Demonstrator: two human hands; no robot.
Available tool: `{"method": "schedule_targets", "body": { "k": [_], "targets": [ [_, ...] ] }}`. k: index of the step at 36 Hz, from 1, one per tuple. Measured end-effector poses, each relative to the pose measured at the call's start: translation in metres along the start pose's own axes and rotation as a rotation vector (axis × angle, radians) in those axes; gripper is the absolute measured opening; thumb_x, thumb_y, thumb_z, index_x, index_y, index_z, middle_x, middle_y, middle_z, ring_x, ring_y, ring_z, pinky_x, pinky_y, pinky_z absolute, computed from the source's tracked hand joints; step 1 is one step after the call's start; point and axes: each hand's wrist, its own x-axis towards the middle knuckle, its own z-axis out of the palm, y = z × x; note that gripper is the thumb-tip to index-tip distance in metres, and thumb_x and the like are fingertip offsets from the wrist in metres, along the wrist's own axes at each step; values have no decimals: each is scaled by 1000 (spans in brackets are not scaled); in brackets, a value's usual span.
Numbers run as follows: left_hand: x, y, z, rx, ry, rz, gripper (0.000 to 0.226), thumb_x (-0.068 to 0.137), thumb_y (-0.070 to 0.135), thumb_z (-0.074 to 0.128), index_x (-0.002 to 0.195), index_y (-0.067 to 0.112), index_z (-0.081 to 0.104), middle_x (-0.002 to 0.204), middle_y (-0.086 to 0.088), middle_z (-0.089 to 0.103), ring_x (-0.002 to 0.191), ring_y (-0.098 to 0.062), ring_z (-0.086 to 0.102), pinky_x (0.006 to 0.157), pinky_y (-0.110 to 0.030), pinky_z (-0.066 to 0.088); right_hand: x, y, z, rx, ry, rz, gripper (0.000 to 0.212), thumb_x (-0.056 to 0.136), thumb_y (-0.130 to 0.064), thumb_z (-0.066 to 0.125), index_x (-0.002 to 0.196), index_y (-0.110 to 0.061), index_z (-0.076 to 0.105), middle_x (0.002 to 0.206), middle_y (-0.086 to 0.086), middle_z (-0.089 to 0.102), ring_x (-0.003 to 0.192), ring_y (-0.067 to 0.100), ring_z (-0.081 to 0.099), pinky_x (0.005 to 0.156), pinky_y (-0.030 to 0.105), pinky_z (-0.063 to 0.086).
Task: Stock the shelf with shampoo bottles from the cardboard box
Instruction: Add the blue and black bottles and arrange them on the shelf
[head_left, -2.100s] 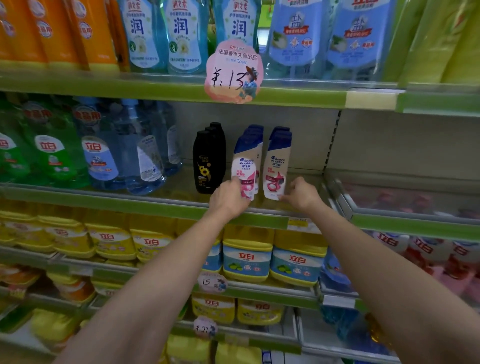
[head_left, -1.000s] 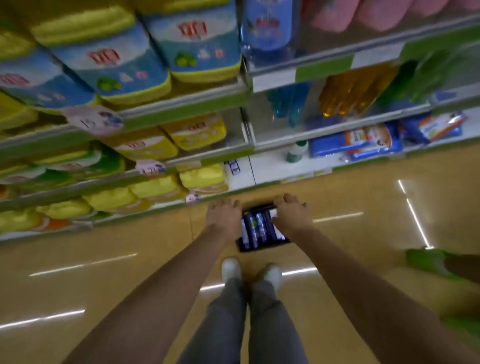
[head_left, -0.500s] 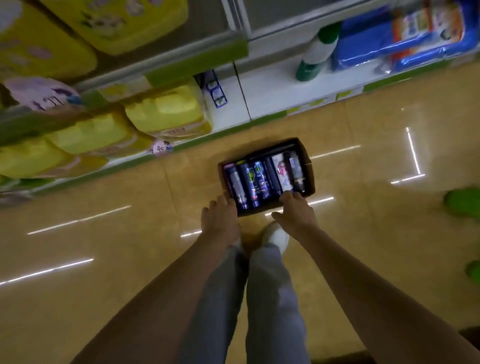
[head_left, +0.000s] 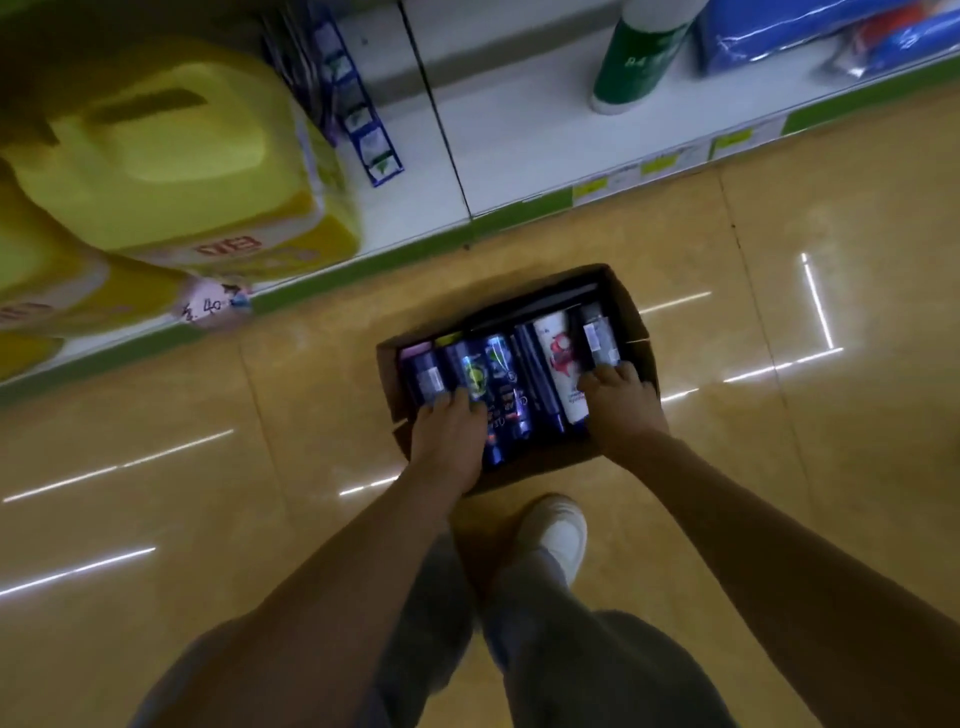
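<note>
**Down at the box: both hands among the bottles**

Low on the aisle floor (head_left: 779, 467), an open cardboard box (head_left: 636, 317) sat just in front of the bottom shelf (head_left: 519, 156), near the person's white shoe (head_left: 558, 530). Shampoo bottles lay flat inside it, side by side: dark blue ones (head_left: 423, 374) on the left and middle, a white bottle with a red mark (head_left: 558, 358) to the right of centre, and a dark bottle with a pale label (head_left: 597, 338) against the right wall.

Left hand (head_left: 452, 441) was reached into the box's left side, fingers curled down over the near ends of the dark blue bottles. Whether they gripped one or only rested on top could not be told. Right hand (head_left: 623, 405) was at the right side, fingertips bent onto the near end of the pale-label bottle and touching the white one beside it; a firm grip could not be confirmed there either.

Both forearms stretched down from the bottom of the view, above grey trouser legs (head_left: 571, 649).

On the bottom shelf: large yellow jugs (head_left: 171, 156) at left, a pink price tag (head_left: 213, 306) on the shelf edge, a green-and-white bottle (head_left: 639, 67) standing at right, blue packets (head_left: 805, 31) beyond it.
</note>
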Motion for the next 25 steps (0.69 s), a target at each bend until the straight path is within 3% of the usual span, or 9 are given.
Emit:
{"method": "schedule_targets", "body": {
  "k": [3,6,9,12,16,18,21,25],
  "targets": [
    [32,5,6,128,24,121,65,87,11,61,143,7,29,149,-14,23,138,-29,21,111,-41,25,22,16,0,-474,-34,-218,59,92,-21,54,146,-17,29,155,8,14,144,32,3,117,51,9],
    [58,7,13,344,-16,244,64,90,18,57,146,9,26,151,-13,22,142,-29,15,117,-45,13,46,26,4,-844,-26,-362,64,92,-26,56,147,-25,24,158,10,-4,145,35,-8,112,60,-3],
    [79,5,18,506,-55,347,56,96,19,49,147,14,26,150,-12,26,140,-28,20,117,-51,0,66,24,4,-1050,27,-434,72,89,-25,61,148,-25,21,157,10,6,144,36,-2,107,64,-6],
    [96,3,18,628,-33,387,50,97,20,49,144,19,34,144,-8,36,136,-24,27,116,-52,-2,77,14,1,-1167,13,-457,69,87,-20,61,146,-23,24,155,9,15,144,35,5,110,62,-1],
    [107,3,19,586,8,379,42,100,14,38,141,8,37,150,-10,31,141,-24,19,115,-37,-3,81,4,-1,-1226,-3,-450,59,87,-20,61,141,-22,39,148,7,29,140,29,19,114,56,7],
    [104,1,17,489,-4,343,41,100,16,36,140,7,39,151,-10,29,141,-23,19,113,-35,3,78,4,-5,-1218,1,-434,56,88,-20,60,140,-19,40,145,8,33,139,27,22,114,54,9],
    [90,-6,8,560,-88,280,44,92,30,54,132,12,50,145,-10,30,134,-25,25,109,-37,23,72,6,-13,-1275,4,-393,63,85,-23,63,142,-15,36,149,11,27,141,30,17,114,55,7],
    [69,-11,2,340,-97,169,71,84,32,67,142,9,33,142,-11,31,129,-26,35,94,-36,39,61,5,-12,-1333,-1,-372,75,85,-25,63,147,-12,22,152,17,20,143,36,11,114,59,2]
  ]
}}
